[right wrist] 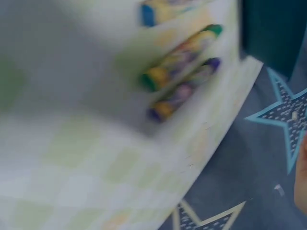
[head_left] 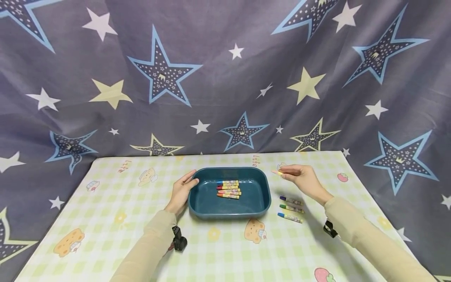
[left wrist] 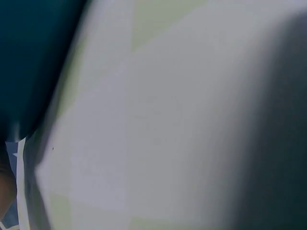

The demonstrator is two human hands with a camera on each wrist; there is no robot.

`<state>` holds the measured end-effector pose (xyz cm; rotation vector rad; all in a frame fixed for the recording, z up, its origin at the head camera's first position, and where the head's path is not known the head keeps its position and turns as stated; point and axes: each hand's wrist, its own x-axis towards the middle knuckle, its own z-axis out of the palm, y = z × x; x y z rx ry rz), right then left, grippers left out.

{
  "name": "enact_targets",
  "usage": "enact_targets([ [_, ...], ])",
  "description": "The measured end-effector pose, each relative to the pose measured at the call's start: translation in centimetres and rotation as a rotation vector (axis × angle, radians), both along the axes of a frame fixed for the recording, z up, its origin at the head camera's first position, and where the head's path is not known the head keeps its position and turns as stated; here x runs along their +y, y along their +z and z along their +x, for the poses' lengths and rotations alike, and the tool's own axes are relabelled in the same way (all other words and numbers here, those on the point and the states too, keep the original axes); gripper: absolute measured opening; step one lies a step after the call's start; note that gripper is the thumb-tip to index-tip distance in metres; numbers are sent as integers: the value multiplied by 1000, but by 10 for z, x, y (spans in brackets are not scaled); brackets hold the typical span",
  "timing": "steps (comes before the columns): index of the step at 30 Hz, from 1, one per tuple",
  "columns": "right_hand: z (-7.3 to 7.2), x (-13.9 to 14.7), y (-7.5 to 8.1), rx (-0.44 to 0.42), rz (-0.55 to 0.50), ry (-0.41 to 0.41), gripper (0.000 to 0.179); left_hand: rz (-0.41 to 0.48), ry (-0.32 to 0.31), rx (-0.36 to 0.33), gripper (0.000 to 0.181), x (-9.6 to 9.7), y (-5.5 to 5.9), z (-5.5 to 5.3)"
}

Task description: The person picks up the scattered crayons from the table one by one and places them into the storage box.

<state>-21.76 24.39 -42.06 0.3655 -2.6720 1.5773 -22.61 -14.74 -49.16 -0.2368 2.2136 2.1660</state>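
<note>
A dark teal rectangular tray (head_left: 208, 199) stands on the table, with several crayons (head_left: 228, 189) lying side by side inside it. At its left end, my left hand (head_left: 180, 192) grips the rim with the thumb over the edge. My right hand (head_left: 303, 181) pinches a crayon with a pale pinkish tip (head_left: 276, 172) in the air, just right of the tray. Below that hand, a dark purple crayon (head_left: 291, 201), a green crayon (head_left: 291, 208) and a blue crayon (head_left: 290, 217) lie on the cloth. The right wrist view shows these three blurred.
A green-and-white checked cloth (head_left: 141, 203) with printed bears and fruit covers the table. Behind and at both sides hangs a dark curtain (head_left: 225, 98) patterned with stars. Each sleeve carries a small black wrist device.
</note>
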Motion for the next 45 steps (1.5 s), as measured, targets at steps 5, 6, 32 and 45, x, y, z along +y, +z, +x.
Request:
enact_targets([
  [5, -4, -28, 3, 5, -18, 36, 31, 4, -2, -9, 48, 1, -1, 0],
  [6, -4, -35, 3, 3, -24, 43, 31, 1, -4, -7, 48, 1, -2, -1],
  [32, -7, -149, -49, -185, -51, 171, 25, 13, -29, -21, 47, 10, 22, 7],
  [45, -14, -158, -51, -220, -31, 238, 27, 60, -15, -30, 49, 1, 16, 6],
])
